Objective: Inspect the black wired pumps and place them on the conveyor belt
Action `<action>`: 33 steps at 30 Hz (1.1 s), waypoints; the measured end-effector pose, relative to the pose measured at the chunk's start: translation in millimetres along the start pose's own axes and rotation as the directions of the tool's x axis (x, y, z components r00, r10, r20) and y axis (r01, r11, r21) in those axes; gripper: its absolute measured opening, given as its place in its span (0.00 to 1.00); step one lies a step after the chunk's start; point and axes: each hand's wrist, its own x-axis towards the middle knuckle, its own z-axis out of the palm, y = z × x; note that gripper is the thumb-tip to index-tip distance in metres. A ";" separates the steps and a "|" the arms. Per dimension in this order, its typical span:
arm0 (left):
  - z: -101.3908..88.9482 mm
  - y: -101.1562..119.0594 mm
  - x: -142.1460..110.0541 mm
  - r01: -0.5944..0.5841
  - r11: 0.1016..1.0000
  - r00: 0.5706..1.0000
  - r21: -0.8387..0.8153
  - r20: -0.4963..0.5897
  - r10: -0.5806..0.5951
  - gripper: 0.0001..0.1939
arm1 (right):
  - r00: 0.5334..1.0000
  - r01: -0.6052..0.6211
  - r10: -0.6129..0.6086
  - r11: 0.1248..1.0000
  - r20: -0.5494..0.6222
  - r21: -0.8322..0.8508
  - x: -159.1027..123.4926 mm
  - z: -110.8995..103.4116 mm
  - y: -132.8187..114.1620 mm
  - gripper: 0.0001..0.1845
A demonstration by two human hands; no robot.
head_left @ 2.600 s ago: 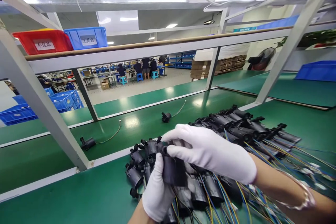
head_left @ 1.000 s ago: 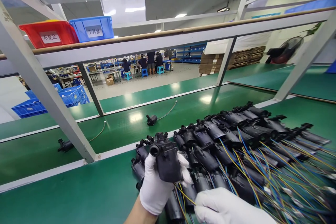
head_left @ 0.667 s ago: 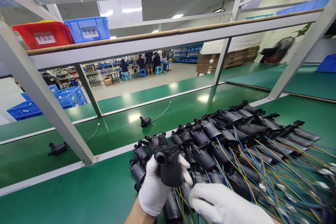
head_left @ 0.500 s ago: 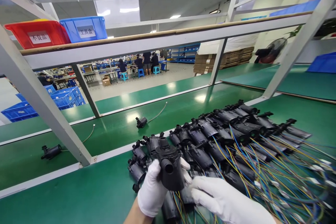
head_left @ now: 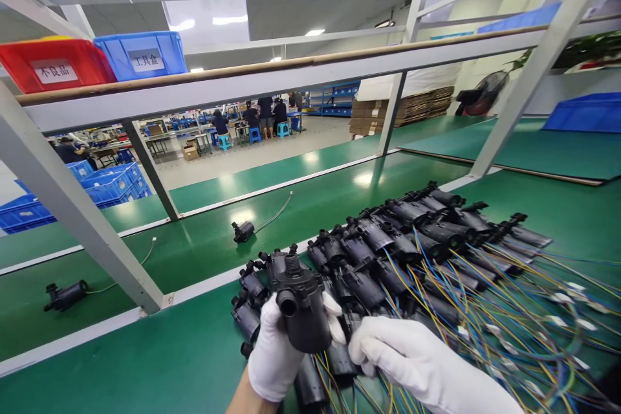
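Note:
My left hand point(head_left: 276, 356), in a white glove, is closed round a black pump point(head_left: 301, 310) and holds it upright above the green bench, its round port facing me. My right hand point(head_left: 417, 369), also gloved, lies just right of it with the fingers curled near the pump's blue and yellow wires; what they pinch is hidden. Behind both hands spreads a pile of black pumps point(head_left: 407, 239) with wire tails point(head_left: 509, 310) running right.
A conveyor belt point(head_left: 204, 239) carries two single pumps point(head_left: 242, 231) point(head_left: 65, 294). A grey frame post point(head_left: 72, 207) slants at left. Red bin point(head_left: 53, 65) and blue bin point(head_left: 140, 55) sit on the upper shelf. People sit working far behind.
My right hand left the held pump, dropped low, then came back beside it. The left hand turned the pump. The two pumps on the belt drifted left.

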 end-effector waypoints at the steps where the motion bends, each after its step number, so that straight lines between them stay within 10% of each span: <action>1: 0.1 0.6 -0.2 0.012 1.000 1.000 -0.029 -0.006 -0.012 0.36 | 1.000 0.007 -0.007 1.000 -0.001 0.000 -0.5 0.0 -0.3 0.38; 10: -0.8 0.9 -0.7 -0.009 1.000 1.000 0.013 -0.020 0.009 0.32 | 1.000 -0.012 0.013 0.999 -0.023 0.048 -1.9 -3.0 -3.2 0.36; 18: 17.0 11.5 -8.8 -0.048 0.879 0.994 0.475 -0.063 0.088 0.26 | 0.997 0.035 -0.020 0.980 -0.079 0.194 -1.9 -2.8 -1.4 0.41; 23: 14.2 -6.9 -7.6 -0.313 0.556 0.872 0.770 0.001 0.489 0.36 | 0.987 0.054 -0.009 0.957 -0.159 0.285 -4.1 3.7 6.1 0.46; 26: 4.9 -17.0 -7.7 -0.437 0.521 0.811 0.733 0.070 0.581 0.38 | 0.983 0.087 -0.036 0.954 -0.179 0.287 -3.4 4.5 3.7 0.46; 33: 7.2 -8.6 -7.7 -0.335 0.574 0.862 0.747 -0.004 0.507 0.33 | 0.986 0.029 0.008 0.975 -0.168 0.219 -0.3 0.8 -5.4 0.47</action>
